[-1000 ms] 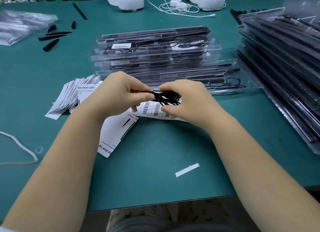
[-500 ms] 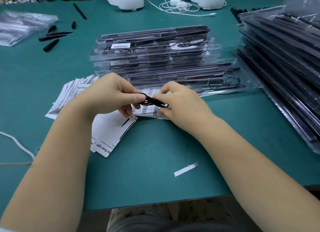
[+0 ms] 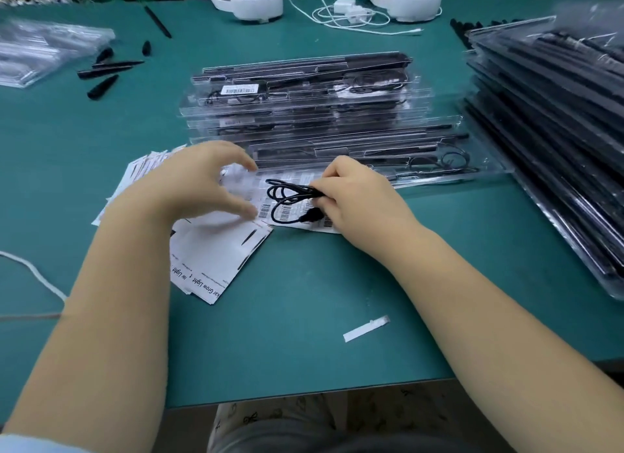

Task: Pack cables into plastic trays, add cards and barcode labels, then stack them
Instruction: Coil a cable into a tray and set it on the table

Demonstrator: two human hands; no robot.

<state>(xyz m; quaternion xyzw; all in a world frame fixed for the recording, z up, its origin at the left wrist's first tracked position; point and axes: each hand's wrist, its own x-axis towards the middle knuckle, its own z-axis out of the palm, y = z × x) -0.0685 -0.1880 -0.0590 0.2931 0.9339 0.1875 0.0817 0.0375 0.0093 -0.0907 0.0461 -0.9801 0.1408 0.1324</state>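
My right hand (image 3: 354, 195) pinches a coiled black cable (image 3: 287, 199), its loops hanging over a sheet of barcode labels (image 3: 293, 179). A little to the left, my left hand (image 3: 202, 185) hovers with fingers spread and holds nothing. Under that hand lie white printed cards (image 3: 216, 260), some fanned out. Just behind the hands lies a clear plastic tray (image 3: 422, 163) with black parts in it. A stack of packed trays (image 3: 304, 94) with a barcode label on top stands behind it.
A tall slanted pile of trays (image 3: 557, 131) fills the right side. Loose black spikes (image 3: 104, 77) and plastic bags (image 3: 44, 50) lie at the far left, white devices and a charger cable (image 3: 347, 13) at the back. A small white strip (image 3: 366, 327) lies near the front edge.
My left hand has let go of the cable and opened, drawing left. The cable's loops have sprung loose, held by my right hand alone over the label sheet.
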